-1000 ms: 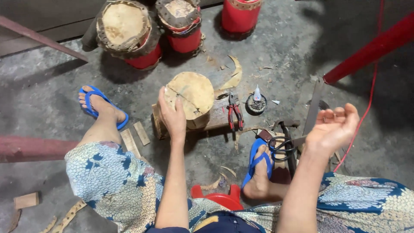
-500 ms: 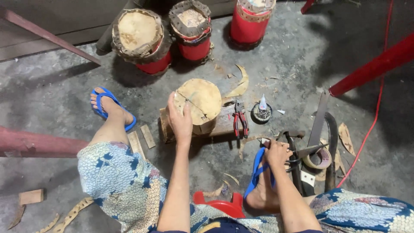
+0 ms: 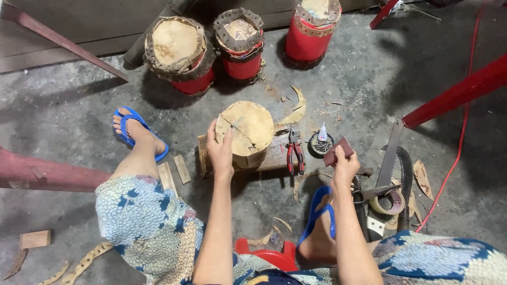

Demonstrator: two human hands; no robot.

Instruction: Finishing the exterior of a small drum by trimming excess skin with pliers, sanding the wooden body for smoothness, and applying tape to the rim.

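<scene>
One package is in view: a small squeeze bottle [image 3: 322, 132] of clear plastic with a pointed nozzle. It stands upright on the concrete floor [image 3: 79, 121], beside a small round dark tin [image 3: 321, 144], just right of the red-handled pliers [image 3: 294, 154]. A pale label wraps its body; the label's colours are too small to tell. The bottle stands just above the right hand [image 3: 344, 164], apart from it. No signs and no screens are in view. No other labelled package can be made out among the things on the floor.
</scene>
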